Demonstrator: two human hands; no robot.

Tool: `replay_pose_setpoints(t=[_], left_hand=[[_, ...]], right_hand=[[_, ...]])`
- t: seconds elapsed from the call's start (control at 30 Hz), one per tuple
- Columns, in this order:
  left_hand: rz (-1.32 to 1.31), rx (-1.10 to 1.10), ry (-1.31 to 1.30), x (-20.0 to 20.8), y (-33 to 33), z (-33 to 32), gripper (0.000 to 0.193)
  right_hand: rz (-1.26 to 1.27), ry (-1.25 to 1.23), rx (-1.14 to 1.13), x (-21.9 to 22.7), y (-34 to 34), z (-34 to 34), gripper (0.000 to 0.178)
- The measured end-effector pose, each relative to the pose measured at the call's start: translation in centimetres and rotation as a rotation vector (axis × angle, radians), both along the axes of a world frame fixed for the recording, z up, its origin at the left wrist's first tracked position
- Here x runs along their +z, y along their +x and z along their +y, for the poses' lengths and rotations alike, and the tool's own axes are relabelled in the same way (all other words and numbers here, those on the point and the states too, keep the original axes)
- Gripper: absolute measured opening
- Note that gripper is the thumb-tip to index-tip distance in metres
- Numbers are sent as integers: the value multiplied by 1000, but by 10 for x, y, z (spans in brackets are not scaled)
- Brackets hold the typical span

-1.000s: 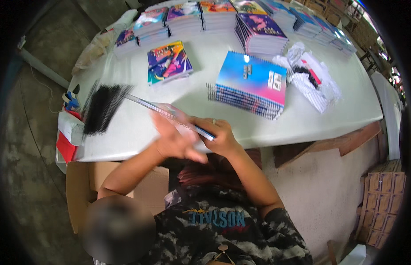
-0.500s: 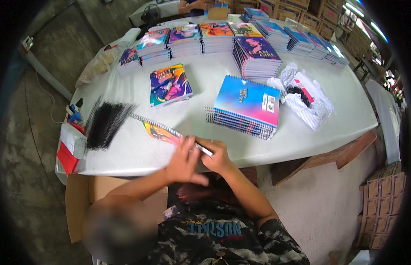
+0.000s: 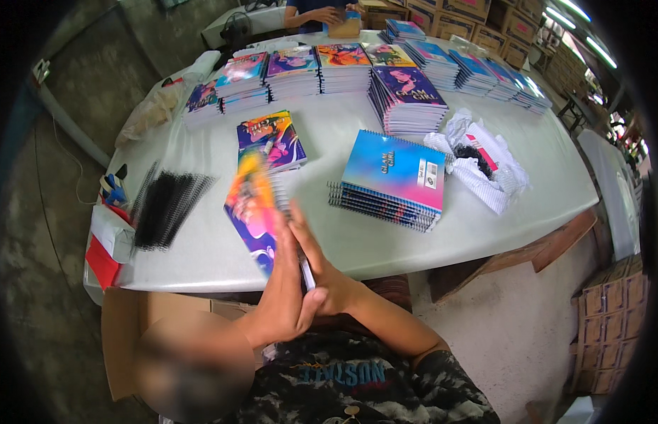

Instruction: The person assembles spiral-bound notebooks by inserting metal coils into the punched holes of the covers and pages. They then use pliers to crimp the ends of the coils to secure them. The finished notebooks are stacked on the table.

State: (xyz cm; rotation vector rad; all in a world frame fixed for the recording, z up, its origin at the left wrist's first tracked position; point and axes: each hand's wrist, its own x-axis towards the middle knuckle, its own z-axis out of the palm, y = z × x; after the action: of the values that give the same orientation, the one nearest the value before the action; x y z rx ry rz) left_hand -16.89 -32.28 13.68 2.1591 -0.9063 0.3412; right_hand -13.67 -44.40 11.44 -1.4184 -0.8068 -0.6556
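Note:
A spiral notebook point(image 3: 247, 212) with an orange, pink and purple cover stands on edge between my palms near the table's front edge, its far part blurred. My left hand point(image 3: 276, 300) presses against the cover side with its fingers straight and together. From the other side my right hand point(image 3: 325, 279) grips the notebook along its wire-bound edge. Just beyond lies a small pile of similar notebooks point(image 3: 272, 141). To the right sits a stack of blue and pink spiral notebooks point(image 3: 389, 169). Loose black binding coils point(image 3: 170, 208) are heaped at the left.
Tall notebook stacks point(image 3: 343, 67) line the far side of the white table point(image 3: 484, 240). Crumpled white paper point(image 3: 502, 184) holds more black coils at right. An open cardboard box point(image 3: 120, 339) stands below the front edge. Across the table, another person's hands point(image 3: 329, 15) are busy.
The notebook has swung from lying nearly flat to standing on edge, pointing away from me. My left hand has come up flat against its cover. My view has shifted slightly.

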Motion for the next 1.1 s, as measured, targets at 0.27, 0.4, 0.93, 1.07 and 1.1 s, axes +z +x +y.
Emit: replay_pose_setpoints(t=[0.27,0.4,0.93,1.07,1.1], left_hand=[[505,66,-306,28,6,28,22],[970,-40,-633,-29,34,-12,11],[915,-220,-575,-67,3,-45,11],[934,-236,-633,-71,7,-38,17],[927,-274,-644,-71,8,-37,18]], right_hand=[[341,-527,54,52,-15,-40,46],[881,-61,70,-19,-14,-67,32],[958,-326,142,-24,-48,-105,46],[858,-275,-129,-36,-59,-107,28],[837,-276,-133,-33,-61,-105,24]])
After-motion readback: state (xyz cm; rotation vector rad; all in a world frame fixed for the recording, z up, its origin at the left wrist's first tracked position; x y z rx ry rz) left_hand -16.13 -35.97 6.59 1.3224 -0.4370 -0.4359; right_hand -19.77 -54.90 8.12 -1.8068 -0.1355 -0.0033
